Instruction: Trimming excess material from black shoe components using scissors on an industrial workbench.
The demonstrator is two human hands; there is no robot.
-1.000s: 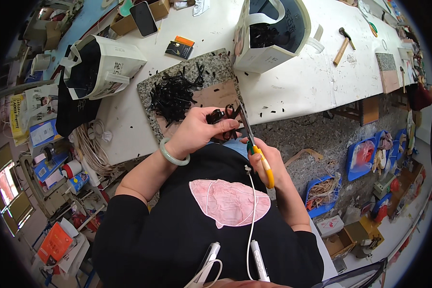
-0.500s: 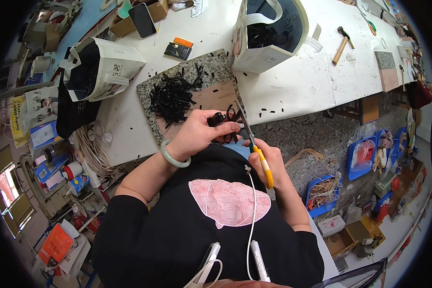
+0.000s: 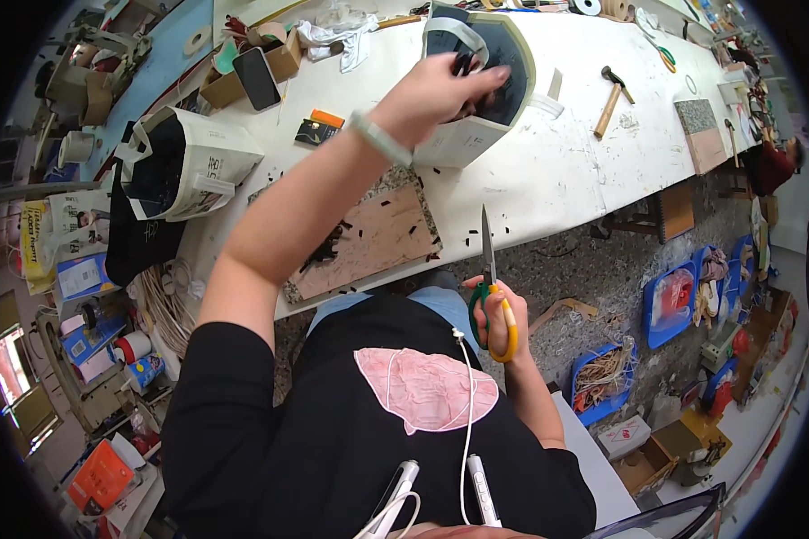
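Observation:
My left hand [image 3: 436,97] reaches over the opening of a white paper bag [image 3: 458,148] with a dark inside. A piece of black strap [image 3: 463,63] shows at its closed fingers; the rest of what it holds is hidden. Lower on the right, my right hand [image 3: 502,310] grips scissors [image 3: 488,247] by their yellow and green handles. Their blades are together and point away from me. Under my left forearm lies a stone slab with a pinkish-brown board [image 3: 382,241]. Black strips [image 3: 328,247] on it are mostly covered by the arm.
A second white bag [image 3: 220,148] stands at the left, near a phone [image 3: 256,79] and a small box [image 3: 316,132]. To the right lies a hammer [image 3: 611,103]. Black scraps dot the white table [image 3: 548,171]. Blue baskets [image 3: 602,382] stand on the floor at the right.
My left hand has moved from in front of my body, beside the blades, up and away to the bag. The scissors have come down slightly and point straighter away from me.

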